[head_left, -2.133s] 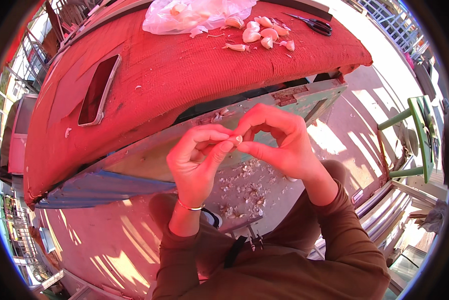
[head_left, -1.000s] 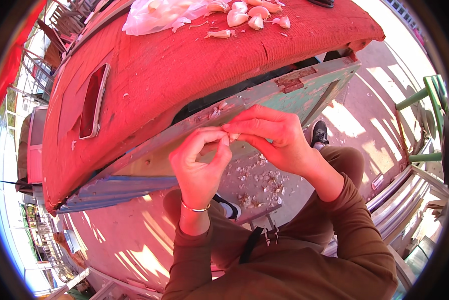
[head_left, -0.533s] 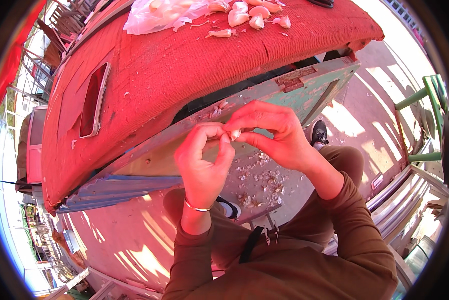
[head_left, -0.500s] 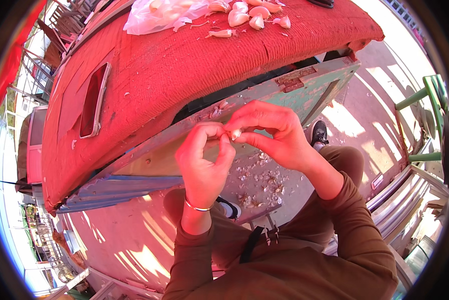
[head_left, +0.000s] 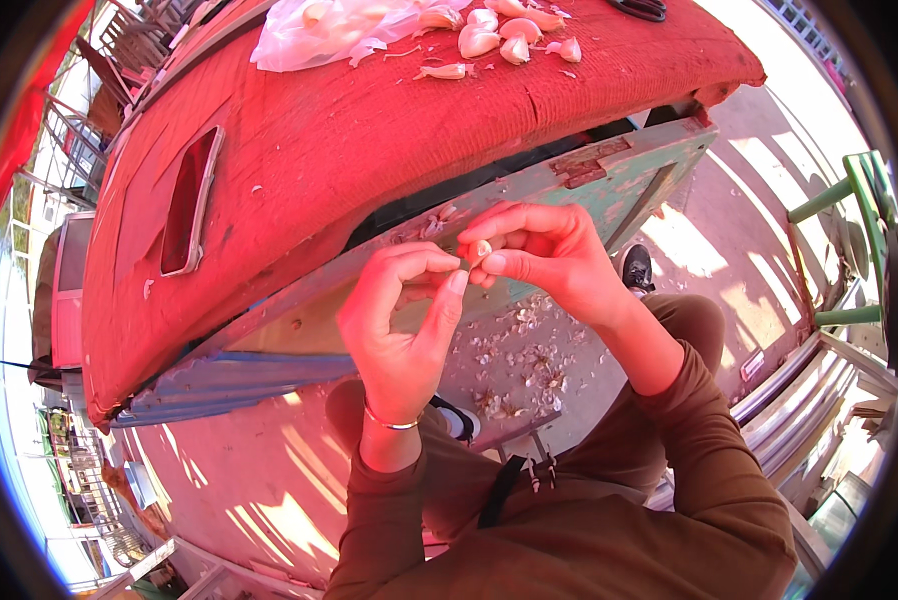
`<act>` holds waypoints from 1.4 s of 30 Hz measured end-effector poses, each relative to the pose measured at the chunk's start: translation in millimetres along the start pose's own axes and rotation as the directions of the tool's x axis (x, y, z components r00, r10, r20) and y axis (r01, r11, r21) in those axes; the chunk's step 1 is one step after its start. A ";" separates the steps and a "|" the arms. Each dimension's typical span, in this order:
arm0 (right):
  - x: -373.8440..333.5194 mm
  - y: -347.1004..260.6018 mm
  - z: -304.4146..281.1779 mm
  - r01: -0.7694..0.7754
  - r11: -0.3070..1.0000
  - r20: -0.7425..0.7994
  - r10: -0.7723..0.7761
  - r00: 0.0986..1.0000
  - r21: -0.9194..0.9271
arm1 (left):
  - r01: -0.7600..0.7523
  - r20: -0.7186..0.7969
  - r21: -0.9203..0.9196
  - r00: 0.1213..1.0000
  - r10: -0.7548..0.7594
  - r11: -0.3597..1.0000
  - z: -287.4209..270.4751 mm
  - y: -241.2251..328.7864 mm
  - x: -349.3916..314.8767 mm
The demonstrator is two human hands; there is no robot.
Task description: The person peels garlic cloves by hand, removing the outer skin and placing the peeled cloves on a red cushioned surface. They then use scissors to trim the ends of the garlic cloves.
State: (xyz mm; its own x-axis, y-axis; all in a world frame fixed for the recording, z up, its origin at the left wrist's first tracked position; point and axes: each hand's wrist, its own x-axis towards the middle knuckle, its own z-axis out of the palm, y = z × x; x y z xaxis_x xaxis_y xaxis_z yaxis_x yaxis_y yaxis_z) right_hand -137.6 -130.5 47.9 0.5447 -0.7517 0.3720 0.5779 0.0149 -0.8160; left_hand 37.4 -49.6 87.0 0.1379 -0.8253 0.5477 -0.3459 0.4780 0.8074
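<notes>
My right hand (head_left: 554,262) pinches a pale garlic clove (head_left: 480,249) between thumb and fingers, just over the front edge of the red-covered table. Close beside it, my left hand (head_left: 397,312) has thumb and forefinger tips brought together against the clove's lower left side. Whatever lies between those left fingertips is too small to make out. Several more garlic cloves (head_left: 479,41) lie loose at the far side of the tabletop. Next to them is a thin, whitish plastic bag (head_left: 319,40) with cloves in and around it.
A phone (head_left: 191,200) lies on the red tabletop (head_left: 339,140) at the left. Scattered garlic skins (head_left: 519,370) cover the ground between my feet. A green metal frame (head_left: 869,210) stands at the right, above stacked long pale strips (head_left: 794,400). Scissor-like dark handles (head_left: 641,8) show at the far edge.
My left hand has drawn slightly left and its fingers have loosened from the clove. The right hand has turned, so the clove shows more plainly at its fingertips.
</notes>
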 end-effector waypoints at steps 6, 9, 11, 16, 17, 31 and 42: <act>-5.0 -1.2 8.3 -0.008 0.998 -0.050 0.005 0.999 -0.060 | -0.166 0.019 0.039 0.986 0.165 0.985 -0.5 -8.1 -0.1; -5.7 -3.9 11.0 0.019 0.989 -0.054 -0.027 0.998 -0.144 | -0.207 0.006 0.072 0.978 0.207 0.976 -2.2 -12.2 -0.1; -5.7 -4.1 11.5 0.034 0.980 -0.049 -0.045 0.998 -0.198 | -0.233 0.000 0.119 0.972 0.234 0.965 -3.4 -12.8 0.4; -7.5 -6.8 10.5 0.040 0.967 -0.052 -0.054 0.997 -0.251 | -0.304 0.003 0.187 0.951 0.308 0.934 -2.2 -8.3 4.3; -8.1 -6.9 10.7 0.019 0.972 -0.064 -0.035 0.997 -0.233 | -0.315 0.003 0.197 0.947 0.321 0.928 -2.4 -8.7 3.9; -2.9 -3.8 6.5 -0.030 0.995 -0.030 0.033 0.999 0.091 | -0.372 0.061 0.210 0.928 0.367 0.904 3.1 -15.1 6.4; 3.4 -2.2 -1.6 0.021 0.998 -0.037 -0.019 0.999 0.052 | -0.069 0.118 0.140 0.992 0.053 0.988 -13.3 -14.0 1.8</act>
State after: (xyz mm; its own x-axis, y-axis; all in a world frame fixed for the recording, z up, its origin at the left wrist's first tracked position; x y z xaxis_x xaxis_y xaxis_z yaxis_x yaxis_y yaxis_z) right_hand -138.0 -134.1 50.2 0.5108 -0.7755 0.3711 0.6201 0.0334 -0.7838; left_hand 54.8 -53.7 79.6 0.0088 -0.8286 0.5598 -0.4810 0.4873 0.7288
